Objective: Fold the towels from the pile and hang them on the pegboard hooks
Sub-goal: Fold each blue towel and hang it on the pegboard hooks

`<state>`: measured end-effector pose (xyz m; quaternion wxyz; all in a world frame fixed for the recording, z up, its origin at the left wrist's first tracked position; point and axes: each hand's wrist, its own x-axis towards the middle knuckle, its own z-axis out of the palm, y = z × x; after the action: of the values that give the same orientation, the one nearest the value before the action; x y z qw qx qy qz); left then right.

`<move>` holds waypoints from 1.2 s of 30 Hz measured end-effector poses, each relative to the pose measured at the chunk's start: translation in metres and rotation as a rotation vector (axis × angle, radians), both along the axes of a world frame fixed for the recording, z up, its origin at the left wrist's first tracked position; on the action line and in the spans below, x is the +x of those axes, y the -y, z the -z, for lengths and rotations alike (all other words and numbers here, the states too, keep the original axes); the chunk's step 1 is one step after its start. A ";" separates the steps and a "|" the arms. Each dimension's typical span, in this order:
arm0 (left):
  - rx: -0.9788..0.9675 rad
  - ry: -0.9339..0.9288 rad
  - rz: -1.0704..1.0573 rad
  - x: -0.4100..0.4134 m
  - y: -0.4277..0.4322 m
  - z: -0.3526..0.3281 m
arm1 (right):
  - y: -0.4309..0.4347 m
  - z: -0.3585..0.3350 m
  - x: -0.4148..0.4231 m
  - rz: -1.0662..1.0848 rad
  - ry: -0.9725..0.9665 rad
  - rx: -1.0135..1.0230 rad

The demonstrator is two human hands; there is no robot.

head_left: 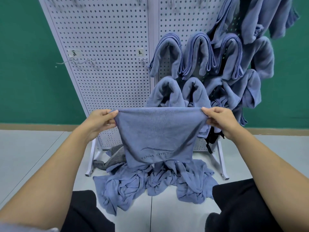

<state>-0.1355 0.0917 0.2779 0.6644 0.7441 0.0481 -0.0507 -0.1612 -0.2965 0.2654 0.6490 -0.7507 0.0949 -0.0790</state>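
Perforated pegboard (103, 39) behind soft blue towel (158, 131), corners in pinch of 2 hands (102, 122) (219, 120)

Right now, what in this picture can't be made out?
Head view:
- Two paper labels on the pegboard: too small, blurred.
- Print on the held towel: end lost round its edge.
- The grey cloth: mostly hidden behind the held towel and pile.
- The uppermost hanging towels: cut off by the top edge.
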 end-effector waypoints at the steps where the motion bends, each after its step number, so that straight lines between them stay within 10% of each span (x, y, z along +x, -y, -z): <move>1: -0.054 -0.040 -0.017 0.002 -0.001 0.001 | -0.002 -0.001 0.001 -0.013 -0.036 0.070; 11: -0.349 -0.205 -0.141 0.011 0.048 0.000 | -0.040 -0.007 0.013 0.007 -0.204 0.476; 18: -0.082 0.046 -0.045 -0.008 0.114 -0.005 | -0.100 -0.010 0.004 -0.113 -0.006 0.122; 36: 0.002 0.146 0.131 -0.010 0.132 -0.002 | -0.092 -0.017 -0.003 -0.314 0.129 0.068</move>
<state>-0.1454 -0.0408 0.2797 0.6607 0.7480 -0.0493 -0.0399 -0.1641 -0.2046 0.2822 0.6831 -0.7273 -0.0627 -0.0213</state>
